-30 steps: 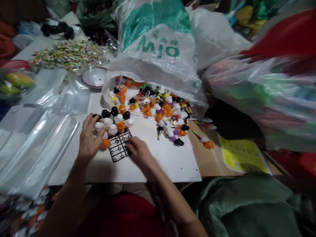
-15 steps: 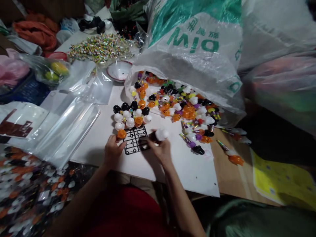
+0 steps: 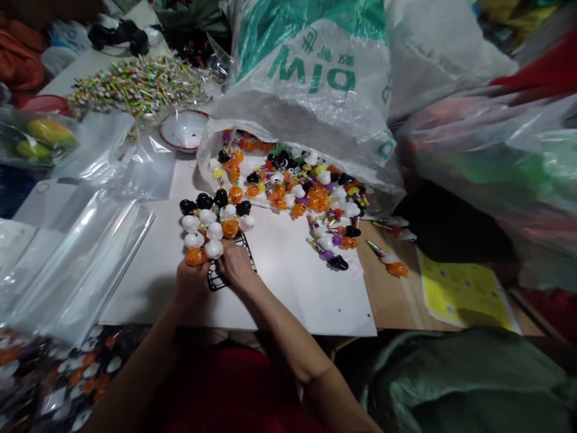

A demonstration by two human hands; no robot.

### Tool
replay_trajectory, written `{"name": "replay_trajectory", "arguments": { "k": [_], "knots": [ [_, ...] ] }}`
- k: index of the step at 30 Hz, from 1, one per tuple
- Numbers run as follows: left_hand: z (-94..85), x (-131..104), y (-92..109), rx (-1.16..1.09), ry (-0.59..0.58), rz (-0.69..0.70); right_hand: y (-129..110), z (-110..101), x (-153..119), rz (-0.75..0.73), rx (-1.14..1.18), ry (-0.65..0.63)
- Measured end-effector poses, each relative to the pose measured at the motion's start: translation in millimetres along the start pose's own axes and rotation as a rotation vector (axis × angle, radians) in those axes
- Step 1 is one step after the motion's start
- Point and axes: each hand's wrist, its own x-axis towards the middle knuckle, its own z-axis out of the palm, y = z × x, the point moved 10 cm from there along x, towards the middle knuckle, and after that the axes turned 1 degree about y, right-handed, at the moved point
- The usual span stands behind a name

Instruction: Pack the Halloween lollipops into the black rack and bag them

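Observation:
A black plastic grid rack (image 3: 215, 279) lies on a white board (image 3: 288, 282), with round white, black and orange toy heads (image 3: 211, 224) standing in its far rows. My left hand (image 3: 192, 281) grips the rack's near left edge. My right hand (image 3: 235, 266) rests on the rack, fingertips on a white toy head (image 3: 213, 249) beside an orange one (image 3: 196, 257). A heap of loose toy heads and pens (image 3: 301, 192) spills from a large white and green plastic bag (image 3: 306, 96) behind the rack.
Clear plastic sleeves (image 3: 76, 252) lie to the left. A white bowl (image 3: 184, 129) and a pile of wrapped sticks (image 3: 135, 90) sit behind. A yellow sheet (image 3: 460, 291) lies right, green cloth (image 3: 460, 385) near right, more filled bags (image 3: 496, 162) far right.
My right hand brought a white toy head from the right of the rack over to its near left rows. My left hand stayed at the rack's left edge. The camera view shifted.

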Motion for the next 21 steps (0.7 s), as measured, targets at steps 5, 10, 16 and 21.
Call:
{"name": "replay_trajectory", "arguments": {
  "k": [5, 10, 16, 21],
  "knots": [
    [-12.7, -2.3, -8.6, 0.017, 0.033, -0.046, 19.5, -22.0, -4.0, -0.119, 0.233, -0.090],
    [-21.1, -20.9, -21.3, 0.030, -0.002, -0.026, 115.9, -156.6, 53.1, 0.034, -0.142, 0.146],
    [-24.0, -6.6, -18.7, 0.046, -0.007, -0.092, 145.9, -219.6, 126.5, 0.164, -0.643, 0.274],
    [-13.0, 9.1, -18.9, 0.055, 0.006, -0.141, 97.1, -181.5, 36.8, -0.015, -0.293, 0.460]
  ]
}}
